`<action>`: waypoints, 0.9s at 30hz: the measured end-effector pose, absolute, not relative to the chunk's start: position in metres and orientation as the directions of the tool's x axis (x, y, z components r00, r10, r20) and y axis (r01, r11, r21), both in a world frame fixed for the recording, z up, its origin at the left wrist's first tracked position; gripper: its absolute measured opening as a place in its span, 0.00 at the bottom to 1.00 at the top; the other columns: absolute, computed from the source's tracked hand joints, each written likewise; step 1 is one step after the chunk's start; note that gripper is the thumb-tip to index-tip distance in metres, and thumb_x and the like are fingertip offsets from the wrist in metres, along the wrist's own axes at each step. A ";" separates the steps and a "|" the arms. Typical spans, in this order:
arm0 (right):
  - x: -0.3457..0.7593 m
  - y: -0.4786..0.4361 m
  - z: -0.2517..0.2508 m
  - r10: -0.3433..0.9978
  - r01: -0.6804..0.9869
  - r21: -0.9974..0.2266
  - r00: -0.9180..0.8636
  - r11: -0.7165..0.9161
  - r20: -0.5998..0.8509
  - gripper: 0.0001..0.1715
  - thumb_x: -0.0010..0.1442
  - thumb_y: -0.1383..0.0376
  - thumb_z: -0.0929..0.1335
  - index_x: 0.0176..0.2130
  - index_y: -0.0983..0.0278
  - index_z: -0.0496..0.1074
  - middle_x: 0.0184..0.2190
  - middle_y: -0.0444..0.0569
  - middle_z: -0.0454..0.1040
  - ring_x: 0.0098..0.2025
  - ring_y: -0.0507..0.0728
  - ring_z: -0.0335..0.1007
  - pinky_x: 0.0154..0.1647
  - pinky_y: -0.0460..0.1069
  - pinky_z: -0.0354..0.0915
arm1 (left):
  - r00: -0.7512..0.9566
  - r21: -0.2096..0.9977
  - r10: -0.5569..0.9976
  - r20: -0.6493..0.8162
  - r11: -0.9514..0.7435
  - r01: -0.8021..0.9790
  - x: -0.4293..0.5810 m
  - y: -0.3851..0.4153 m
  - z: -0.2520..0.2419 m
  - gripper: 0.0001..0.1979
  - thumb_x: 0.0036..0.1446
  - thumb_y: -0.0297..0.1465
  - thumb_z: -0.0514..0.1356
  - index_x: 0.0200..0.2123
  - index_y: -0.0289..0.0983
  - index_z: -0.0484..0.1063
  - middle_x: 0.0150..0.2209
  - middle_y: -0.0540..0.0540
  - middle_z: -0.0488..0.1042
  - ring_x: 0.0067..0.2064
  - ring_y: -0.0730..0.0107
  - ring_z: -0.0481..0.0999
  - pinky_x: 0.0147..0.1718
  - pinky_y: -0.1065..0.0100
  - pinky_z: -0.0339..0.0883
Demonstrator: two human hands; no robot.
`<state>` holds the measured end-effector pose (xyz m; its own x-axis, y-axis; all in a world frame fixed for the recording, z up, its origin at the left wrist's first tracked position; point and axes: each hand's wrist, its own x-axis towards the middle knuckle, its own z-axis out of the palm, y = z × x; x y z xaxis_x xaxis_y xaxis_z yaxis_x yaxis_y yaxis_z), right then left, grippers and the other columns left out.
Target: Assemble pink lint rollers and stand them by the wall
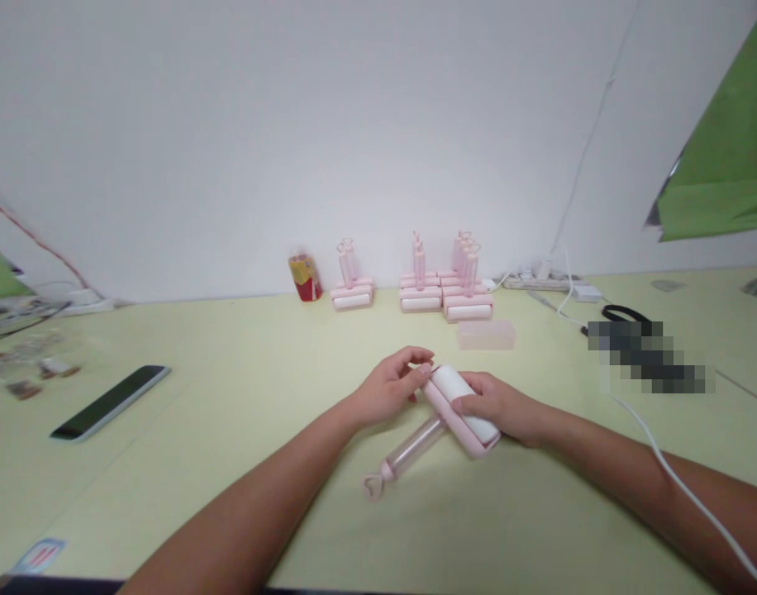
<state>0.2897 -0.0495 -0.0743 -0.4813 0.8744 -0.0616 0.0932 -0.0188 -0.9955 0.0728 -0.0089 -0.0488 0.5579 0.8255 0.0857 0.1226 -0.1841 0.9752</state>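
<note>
A pink lint roller (pixel 462 409) with a white paper roll is held at a tilt above the table. Its clear handle points toward the lower left and ends in a heart-shaped loop. My right hand (pixel 499 405) wraps round the head from the right, thumb lying on the white roll. At the upper left end of the head, my left hand (pixel 394 387) has curled fingers, its thumb pressing the end edge. Its fingertips are partly hidden behind the head. A translucent pink cover (pixel 486 335) lies on the table beyond my hands.
Several similar lint rollers (pixel 468 306) stand in groups by the wall, with a red and yellow can (pixel 305 277) left of them. A dark-screened phone (pixel 111 402) lies at left. A white cable (pixel 664 463) crosses over my right forearm; a power strip (pixel 536 282) is behind.
</note>
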 end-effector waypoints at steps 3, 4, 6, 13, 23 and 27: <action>0.293 -0.048 -0.072 0.842 0.111 -0.993 -0.532 -0.039 -0.092 0.20 0.54 0.56 0.72 0.41 0.67 0.71 0.31 0.45 0.72 0.28 0.52 0.61 0.27 0.45 0.56 | 0.610 0.996 0.791 0.039 -0.079 0.040 0.080 -0.011 -0.059 0.18 0.57 0.44 0.63 0.44 0.37 0.71 0.30 0.49 0.71 0.27 0.75 0.69 0.25 0.73 0.64; 0.294 -0.048 -0.071 0.832 0.110 -0.993 -0.547 -0.038 -0.092 0.20 0.54 0.56 0.72 0.40 0.67 0.72 0.31 0.45 0.71 0.28 0.51 0.61 0.27 0.45 0.55 | 0.615 0.999 0.788 0.025 -0.050 0.023 0.082 -0.011 -0.062 0.18 0.56 0.43 0.64 0.43 0.37 0.70 0.28 0.51 0.69 0.25 0.77 0.67 0.24 0.73 0.62; 0.295 -0.046 -0.071 0.808 0.096 -0.994 -0.581 -0.049 -0.096 0.20 0.54 0.55 0.72 0.40 0.67 0.72 0.31 0.45 0.72 0.28 0.51 0.60 0.27 0.45 0.54 | 0.615 1.000 0.789 0.001 0.000 -0.002 0.083 -0.009 -0.066 0.19 0.54 0.43 0.66 0.41 0.37 0.68 0.27 0.52 0.68 0.23 0.78 0.66 0.21 0.74 0.60; 0.296 -0.045 -0.080 0.828 0.044 -0.994 -0.550 -0.103 -0.110 0.22 0.55 0.52 0.72 0.40 0.67 0.72 0.31 0.46 0.72 0.28 0.51 0.61 0.27 0.45 0.54 | 0.602 0.995 0.794 -0.087 0.101 0.010 0.078 -0.002 -0.068 0.19 0.48 0.40 0.70 0.33 0.35 0.66 0.22 0.54 0.66 0.21 0.78 0.65 0.18 0.75 0.58; 0.298 -0.044 -0.073 0.888 0.304 -0.923 -0.452 0.237 0.079 0.22 0.54 0.58 0.73 0.47 0.66 0.75 0.42 0.49 0.78 0.41 0.60 0.71 0.43 0.51 0.63 | 0.479 0.978 0.852 -0.210 0.185 0.100 0.079 0.001 -0.068 0.23 0.46 0.48 0.69 0.25 0.36 0.64 0.18 0.55 0.63 0.17 0.79 0.60 0.15 0.74 0.50; 0.295 -0.046 -0.072 0.899 0.323 -0.907 -0.421 0.271 0.118 0.18 0.57 0.59 0.70 0.45 0.65 0.77 0.41 0.49 0.78 0.42 0.61 0.72 0.44 0.51 0.64 | 0.478 0.975 0.850 -0.222 0.205 0.087 0.081 0.001 -0.068 0.23 0.46 0.48 0.68 0.25 0.37 0.62 0.17 0.56 0.62 0.16 0.80 0.58 0.14 0.74 0.47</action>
<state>0.2955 -0.0459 -0.0717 -0.4212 0.8993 0.1180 0.3235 0.2705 -0.9067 0.0814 0.0012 -0.0675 0.4779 0.8500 -0.2216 0.0874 0.2050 0.9749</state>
